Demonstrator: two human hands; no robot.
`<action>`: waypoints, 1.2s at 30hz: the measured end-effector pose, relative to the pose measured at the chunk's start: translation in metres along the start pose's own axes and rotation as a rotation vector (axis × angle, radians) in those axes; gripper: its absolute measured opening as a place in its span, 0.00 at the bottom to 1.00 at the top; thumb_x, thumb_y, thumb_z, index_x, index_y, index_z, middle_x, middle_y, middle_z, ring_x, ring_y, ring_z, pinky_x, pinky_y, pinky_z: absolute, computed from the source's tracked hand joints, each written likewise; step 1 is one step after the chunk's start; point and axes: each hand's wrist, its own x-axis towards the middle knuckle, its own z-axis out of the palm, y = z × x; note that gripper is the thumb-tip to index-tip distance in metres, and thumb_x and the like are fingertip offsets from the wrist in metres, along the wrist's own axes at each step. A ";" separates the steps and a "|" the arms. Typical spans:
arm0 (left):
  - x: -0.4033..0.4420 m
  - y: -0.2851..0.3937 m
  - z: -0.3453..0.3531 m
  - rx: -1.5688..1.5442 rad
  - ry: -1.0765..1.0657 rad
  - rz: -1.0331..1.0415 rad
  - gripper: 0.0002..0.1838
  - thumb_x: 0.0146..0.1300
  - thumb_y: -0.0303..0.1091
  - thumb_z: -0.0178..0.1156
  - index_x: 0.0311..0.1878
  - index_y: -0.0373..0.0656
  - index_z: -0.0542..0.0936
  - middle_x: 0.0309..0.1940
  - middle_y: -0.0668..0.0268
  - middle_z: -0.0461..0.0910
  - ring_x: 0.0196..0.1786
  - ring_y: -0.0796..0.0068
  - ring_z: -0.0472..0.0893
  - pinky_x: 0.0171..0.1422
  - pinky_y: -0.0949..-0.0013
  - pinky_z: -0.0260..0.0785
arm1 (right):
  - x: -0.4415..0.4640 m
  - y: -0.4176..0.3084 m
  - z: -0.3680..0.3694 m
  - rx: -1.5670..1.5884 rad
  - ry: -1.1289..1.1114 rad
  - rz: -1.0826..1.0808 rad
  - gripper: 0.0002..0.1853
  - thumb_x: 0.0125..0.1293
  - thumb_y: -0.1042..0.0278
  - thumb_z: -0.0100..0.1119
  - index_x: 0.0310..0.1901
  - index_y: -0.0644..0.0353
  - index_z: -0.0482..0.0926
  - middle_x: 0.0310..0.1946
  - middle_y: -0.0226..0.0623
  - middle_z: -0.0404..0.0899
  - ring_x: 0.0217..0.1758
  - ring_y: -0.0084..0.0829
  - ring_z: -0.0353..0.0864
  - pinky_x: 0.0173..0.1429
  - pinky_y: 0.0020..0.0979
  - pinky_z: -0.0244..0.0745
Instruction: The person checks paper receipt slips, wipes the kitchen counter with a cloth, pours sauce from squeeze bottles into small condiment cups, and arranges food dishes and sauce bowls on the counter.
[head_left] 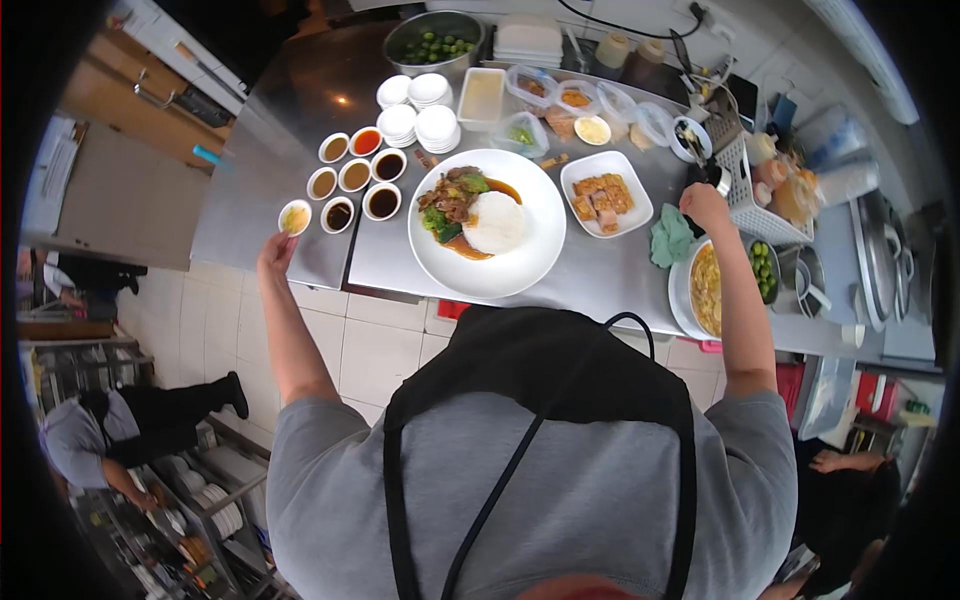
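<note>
A small cup (308,213) is pinched by the left hand (276,256); its contents (294,219) (yellowish) could be spilled by tilting. The right hand's (706,203) grip cannot be told.

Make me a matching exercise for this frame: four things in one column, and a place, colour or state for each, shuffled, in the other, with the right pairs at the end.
Things
1. Large round plate
2. Leftmost small cup
3. Cloth
4. Square dish

Places, colours and states
A. Green and crumpled
B. Holding golden-brown pieces
C. Holding a mound of white rice
D. At the fingers of the left hand

Right pairs: 1-C, 2-D, 3-A, 4-B
</note>
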 end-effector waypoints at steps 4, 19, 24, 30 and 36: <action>0.015 -0.014 -0.018 0.112 0.092 -0.056 0.09 0.56 0.24 0.54 0.40 0.32 0.71 0.32 0.59 0.76 0.35 0.70 0.78 0.43 0.74 0.75 | -0.019 -0.005 0.030 -0.118 0.027 -0.014 0.11 0.41 0.63 0.66 0.31 0.48 0.79 0.32 0.33 0.79 0.40 0.33 0.77 0.45 0.36 0.69; -0.053 -0.021 0.023 0.142 0.379 0.420 0.12 0.53 0.30 0.60 0.38 0.33 0.73 0.30 0.61 0.75 0.33 0.72 0.76 0.36 0.73 0.73 | -0.028 0.028 -0.028 0.017 0.662 0.231 0.11 0.48 0.62 0.59 0.35 0.51 0.79 0.23 0.34 0.77 0.34 0.31 0.75 0.39 0.31 0.65; -0.122 -0.035 0.068 0.189 0.102 0.500 0.11 0.55 0.31 0.58 0.38 0.34 0.74 0.33 0.62 0.76 0.36 0.71 0.76 0.39 0.71 0.72 | -0.086 0.019 -0.082 1.026 0.503 -0.105 0.08 0.53 0.70 0.57 0.35 0.58 0.75 0.26 0.25 0.72 0.32 0.16 0.69 0.38 0.20 0.63; -0.171 -0.079 0.117 0.242 -0.115 0.372 0.12 0.56 0.34 0.57 0.39 0.36 0.74 0.34 0.63 0.76 0.35 0.73 0.76 0.37 0.72 0.72 | -0.143 -0.046 -0.072 1.063 0.130 -0.417 0.09 0.52 0.77 0.54 0.36 0.58 0.70 0.33 0.25 0.70 0.38 0.18 0.71 0.42 0.20 0.65; -0.188 -0.131 0.153 0.397 -0.025 0.331 0.18 0.56 0.39 0.57 0.46 0.40 0.70 0.39 0.65 0.73 0.39 0.73 0.75 0.37 0.72 0.69 | -0.129 -0.089 0.118 0.428 0.296 -0.548 0.17 0.48 0.71 0.60 0.42 0.59 0.72 0.41 0.39 0.75 0.47 0.37 0.73 0.53 0.36 0.65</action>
